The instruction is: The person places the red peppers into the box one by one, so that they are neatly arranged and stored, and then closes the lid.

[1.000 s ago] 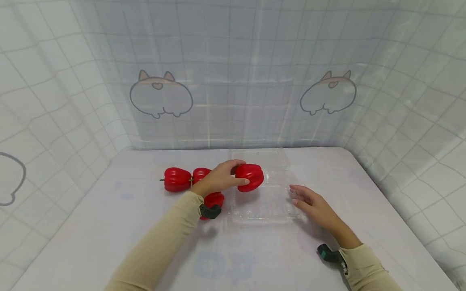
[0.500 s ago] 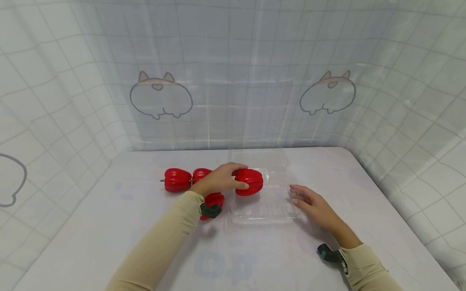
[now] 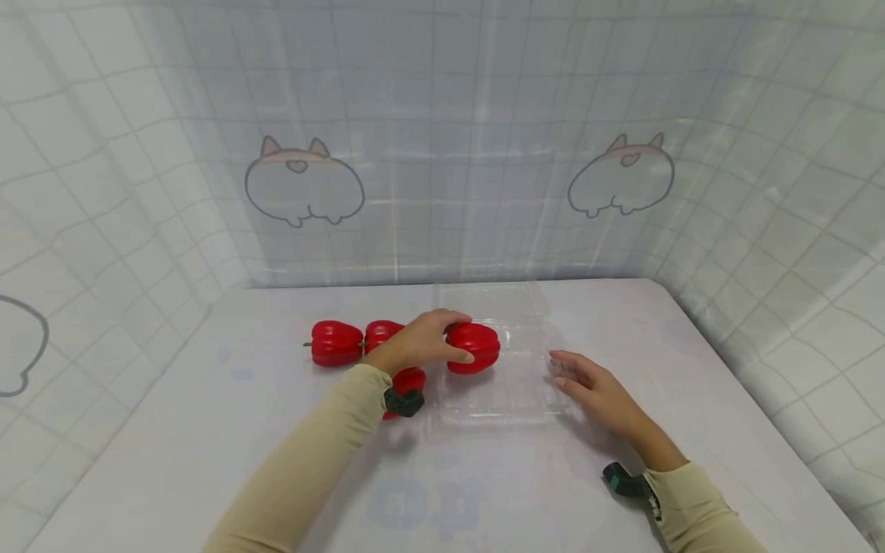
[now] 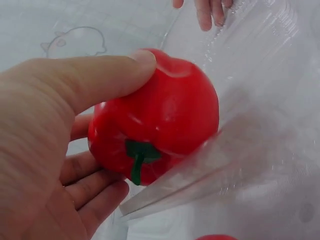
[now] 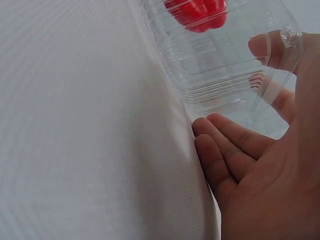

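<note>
My left hand [image 3: 423,339] grips a red bell pepper [image 3: 480,348] by its stem end, thumb on the near side and fingers on the far side. The pepper is low within the left part of a clear plastic clamshell box [image 3: 515,395], whose lid [image 3: 491,299] lies folded back. In the left wrist view its green stem [image 4: 138,165] points toward the palm, and the box wall crosses in front of its lower side. My right hand [image 3: 596,390] rests at the box's right side, fingers loosely bent, fingertips right by the plastic wall [image 5: 220,85].
Left of the box lie more red bell peppers: one at the far left [image 3: 336,343], one partly behind my left hand [image 3: 380,332], and one partly under my left wrist [image 3: 409,379]. A patterned curtain [image 3: 463,153] closes off the back and sides of the white table [image 3: 173,430].
My left hand has lowered the bell pepper slightly toward the near side, down into the box, and turned it a little. My right hand has stayed in place.
</note>
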`<state>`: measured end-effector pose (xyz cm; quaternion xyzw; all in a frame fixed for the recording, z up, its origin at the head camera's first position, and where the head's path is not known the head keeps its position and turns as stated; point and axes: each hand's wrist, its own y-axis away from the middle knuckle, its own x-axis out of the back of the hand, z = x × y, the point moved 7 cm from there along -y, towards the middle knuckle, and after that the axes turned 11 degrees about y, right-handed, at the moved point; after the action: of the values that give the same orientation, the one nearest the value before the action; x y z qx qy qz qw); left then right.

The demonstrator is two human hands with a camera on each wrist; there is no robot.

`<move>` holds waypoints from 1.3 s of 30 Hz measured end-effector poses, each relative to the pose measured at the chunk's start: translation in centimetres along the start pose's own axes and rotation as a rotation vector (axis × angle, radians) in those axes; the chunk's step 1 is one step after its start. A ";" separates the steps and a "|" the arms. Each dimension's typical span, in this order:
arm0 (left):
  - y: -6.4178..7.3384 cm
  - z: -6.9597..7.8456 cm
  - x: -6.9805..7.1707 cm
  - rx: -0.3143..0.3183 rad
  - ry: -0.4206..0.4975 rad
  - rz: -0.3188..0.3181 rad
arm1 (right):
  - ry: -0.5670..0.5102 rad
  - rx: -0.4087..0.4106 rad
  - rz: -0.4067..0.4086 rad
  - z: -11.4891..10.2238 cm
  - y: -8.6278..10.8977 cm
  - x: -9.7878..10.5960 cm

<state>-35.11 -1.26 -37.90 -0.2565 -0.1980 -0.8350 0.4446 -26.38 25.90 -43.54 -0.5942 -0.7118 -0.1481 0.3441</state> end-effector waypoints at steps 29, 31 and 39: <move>-0.6 0.3 -1.0 -0.072 -0.084 -0.011 | 0.009 -0.010 -0.001 -0.1 0.0 0.0; -0.6 0.4 -0.9 -0.069 -0.090 0.004 | 0.008 -0.013 -0.001 -0.1 0.0 0.0; -0.7 0.4 -1.0 -0.058 -0.122 0.032 | 0.020 -0.030 -0.007 0.1 0.0 -0.1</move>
<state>-35.15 -0.06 -38.28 -0.3229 -0.1963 -0.8159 0.4376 -26.44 25.92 -43.70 -0.5954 -0.7079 -0.1661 0.3418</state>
